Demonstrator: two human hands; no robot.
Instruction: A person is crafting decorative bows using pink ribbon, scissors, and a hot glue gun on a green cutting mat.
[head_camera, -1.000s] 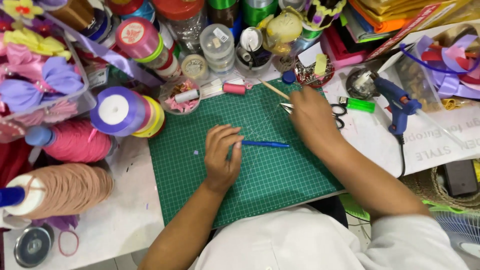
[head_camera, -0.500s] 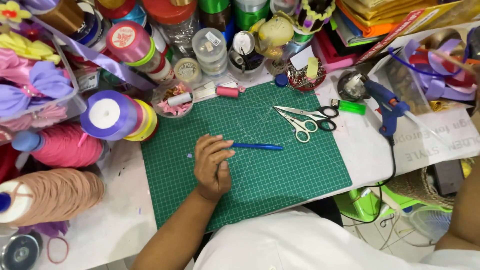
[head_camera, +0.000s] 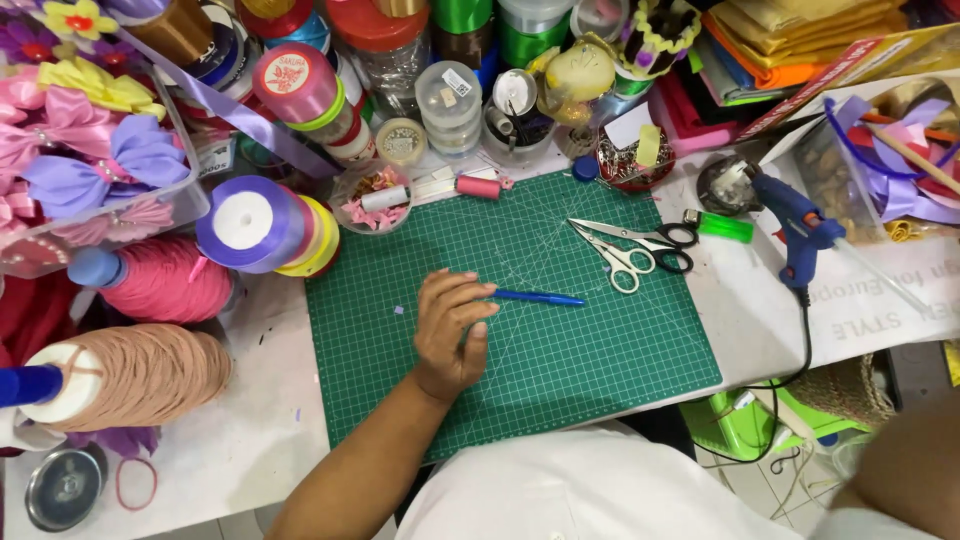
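Left hand: the left hand (head_camera: 452, 335) is resting on the green cutting mat (head_camera: 560, 360), fingers loosely curled, fingertips touching the blue pen (head_camera: 538, 297).
Pen: lying mid-mat.
Scissors: two pairs of scissors (head_camera: 632, 250) are lying at the mat's upper right.
Right hand: hidden; only the forearm shows off the mat's lower right.

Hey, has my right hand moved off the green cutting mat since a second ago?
Yes. It has left the scissors on the green cutting mat and pulled back right and toward the body; only the arm shows now, at the lower right corner.
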